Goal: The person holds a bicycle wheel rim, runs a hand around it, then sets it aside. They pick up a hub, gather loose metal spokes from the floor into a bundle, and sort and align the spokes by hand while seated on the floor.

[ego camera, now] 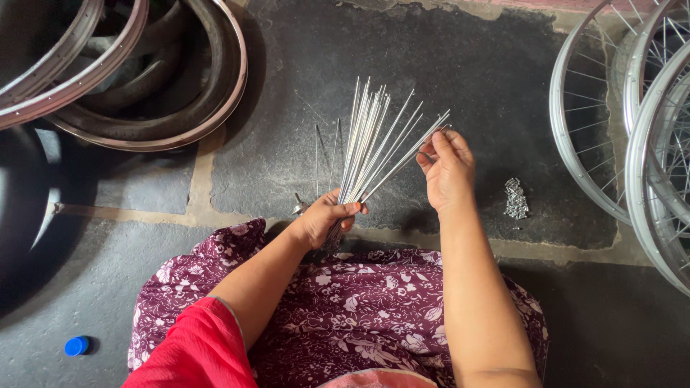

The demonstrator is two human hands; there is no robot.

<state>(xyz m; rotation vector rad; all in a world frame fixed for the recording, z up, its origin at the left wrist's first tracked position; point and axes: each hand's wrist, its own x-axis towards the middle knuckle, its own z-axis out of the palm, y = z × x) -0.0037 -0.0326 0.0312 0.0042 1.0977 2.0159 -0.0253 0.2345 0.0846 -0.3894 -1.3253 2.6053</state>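
Note:
My left hand grips the lower end of a bundle of thin silver metal spokes, which fans upward over the dark stone floor. My right hand pinches the tip of the outermost spoke at the right side of the fan. Two loose spokes lie on the floor just left of the bundle. My lap, covered in purple floral cloth, fills the bottom of the view.
A small heap of silver spoke nipples lies right of my right hand. Spoked silver wheel rims stand at the right edge. Bare rims and tyres are stacked at top left. A blue bottle cap lies at bottom left.

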